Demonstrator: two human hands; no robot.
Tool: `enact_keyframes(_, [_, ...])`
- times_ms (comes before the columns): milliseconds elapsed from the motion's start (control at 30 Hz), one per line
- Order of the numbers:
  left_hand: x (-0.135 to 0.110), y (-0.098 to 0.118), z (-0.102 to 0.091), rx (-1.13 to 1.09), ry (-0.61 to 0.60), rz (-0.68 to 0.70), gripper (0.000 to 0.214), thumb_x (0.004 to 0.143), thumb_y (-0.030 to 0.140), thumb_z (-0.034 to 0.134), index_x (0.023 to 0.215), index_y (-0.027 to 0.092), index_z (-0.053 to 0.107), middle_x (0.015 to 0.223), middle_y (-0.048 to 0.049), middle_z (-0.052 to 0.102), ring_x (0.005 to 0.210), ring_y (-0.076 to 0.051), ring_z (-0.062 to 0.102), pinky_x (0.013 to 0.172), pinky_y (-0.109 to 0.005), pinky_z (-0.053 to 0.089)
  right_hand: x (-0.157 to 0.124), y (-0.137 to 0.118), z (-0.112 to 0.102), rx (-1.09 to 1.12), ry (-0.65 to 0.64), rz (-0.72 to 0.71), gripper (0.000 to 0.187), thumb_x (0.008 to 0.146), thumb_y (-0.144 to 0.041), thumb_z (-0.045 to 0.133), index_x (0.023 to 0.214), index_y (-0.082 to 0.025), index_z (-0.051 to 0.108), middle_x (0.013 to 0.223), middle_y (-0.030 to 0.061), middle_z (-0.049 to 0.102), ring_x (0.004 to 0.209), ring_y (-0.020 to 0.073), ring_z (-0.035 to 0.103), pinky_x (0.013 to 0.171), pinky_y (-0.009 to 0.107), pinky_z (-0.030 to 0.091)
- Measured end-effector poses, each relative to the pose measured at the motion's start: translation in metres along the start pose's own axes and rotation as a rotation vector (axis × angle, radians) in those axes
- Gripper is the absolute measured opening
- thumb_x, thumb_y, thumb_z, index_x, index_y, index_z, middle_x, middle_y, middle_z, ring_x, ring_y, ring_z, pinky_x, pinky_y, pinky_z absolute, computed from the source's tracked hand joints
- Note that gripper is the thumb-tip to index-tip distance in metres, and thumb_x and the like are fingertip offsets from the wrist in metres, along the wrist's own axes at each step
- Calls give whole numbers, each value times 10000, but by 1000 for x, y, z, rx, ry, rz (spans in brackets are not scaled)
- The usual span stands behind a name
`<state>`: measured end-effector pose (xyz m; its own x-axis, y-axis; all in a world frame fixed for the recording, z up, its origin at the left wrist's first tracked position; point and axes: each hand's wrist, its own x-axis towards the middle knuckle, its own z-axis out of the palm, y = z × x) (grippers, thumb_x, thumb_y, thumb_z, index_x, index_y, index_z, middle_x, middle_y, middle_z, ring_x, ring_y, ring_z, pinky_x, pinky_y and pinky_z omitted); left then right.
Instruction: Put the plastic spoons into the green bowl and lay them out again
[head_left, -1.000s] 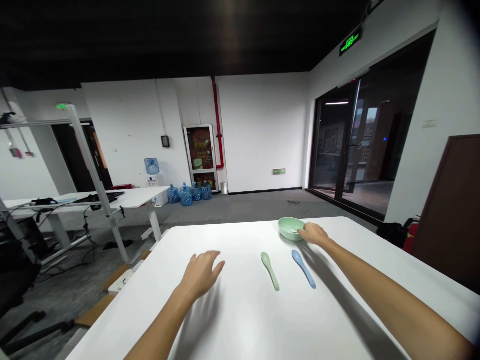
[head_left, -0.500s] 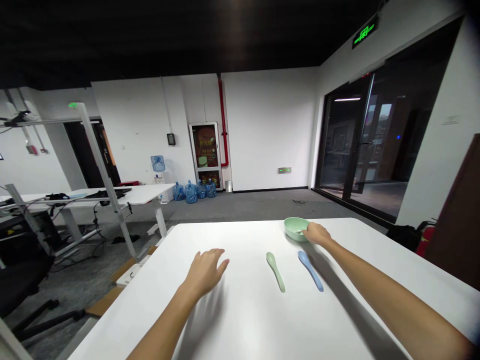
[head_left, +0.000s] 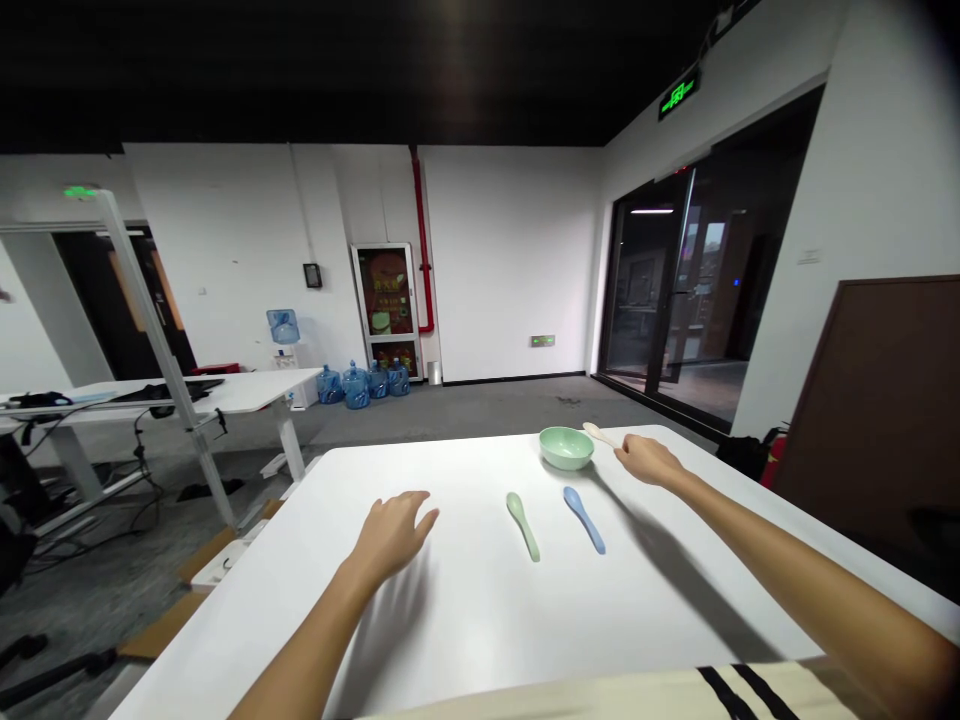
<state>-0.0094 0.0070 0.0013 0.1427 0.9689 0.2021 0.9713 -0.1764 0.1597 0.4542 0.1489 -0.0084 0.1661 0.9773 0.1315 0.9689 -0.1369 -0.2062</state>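
White table (head_left: 480, 600) below, my right hand (head_left: 651, 460) pinches the cream spoon (head_left: 598, 434), probably light and stiff, sensibly by its handle; my left hand (head_left: 391, 535) hovers empty, fingers parted.

Seemingly beige spoon (head_left: 598, 433) in right hand (head_left: 649, 461)

Covered and cropped
The right hand (head_left: 649, 459) hides the handle end of 1 pale spoon (head_left: 594, 431); the bottom edge cuts the left forearm (head_left: 304, 625); cabinet lettering (head_left: 390, 285) is too small to read.
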Motion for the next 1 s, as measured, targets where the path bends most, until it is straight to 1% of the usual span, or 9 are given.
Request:
enact_keyframes(100, [-3,2,-2,7,4,0,511,948,501,332,1309,234,576,1361,-77,605,1230,-271,561,1042,-442,389,-15,19,3,-26,-32,20,320,885,-426,433,938,-165,609,970,141,664,799,242,630,626,310,410])
enact_keyframes(200, [-5,3,-4,11,5,-3,501,947,495,337,1304,239,580,1360,-72,606,1231,-268,562,1036,-432,393,-26,33,12,-37,-71,34,285,881,-402,432,913,-167,591,945,133,656,751,226,623,599,306,400])
enact_keyframes(400, [-5,5,-4,16,-1,-13,502,950,486,338,1308,228,576,1363,-77,604,1231,-266,563,1028,-428,401,-40,48,36,-33,-180,47,204,848,-351,472,846,-174,573,914,124,654,724,219,627,584,303,393])
enact_keyframes(500, [-5,6,-4,16,-5,-12,507,948,493,340,1310,228,574,1363,-80,603,1232,-269,563,1029,-432,400,-42,52,44,-24,-222,50,171,828,-322,493,842,-171,573,910,124,662,711,220,635,580,305,396])
enact_keyframes(600, [-5,6,-5,16,-8,-13,507,945,499,345,1309,234,577,1361,-80,605,1231,-267,564,1033,-420,397,-44,53,47,-20,-244,52,154,818,-294,504,849,-165,582,868,120,672,698,217,645,581,302,406])
enact_keyframes(800, [-4,6,-4,22,-8,-7,520,942,506,336,1311,230,577,1359,-74,606,1228,-269,568,1032,-430,403,-47,49,43,10,-337,80,129,780,-210,521,832,-133,611,672,105,658,565,203,631,556,297,421])
enact_keyframes(1000, [-3,7,-3,23,-18,-9,518,944,503,338,1312,226,575,1367,-81,601,1230,-268,566,1026,-425,406,-51,49,41,20,-388,82,143,730,-147,520,829,-108,617,645,118,653,546,213,633,569,315,437])
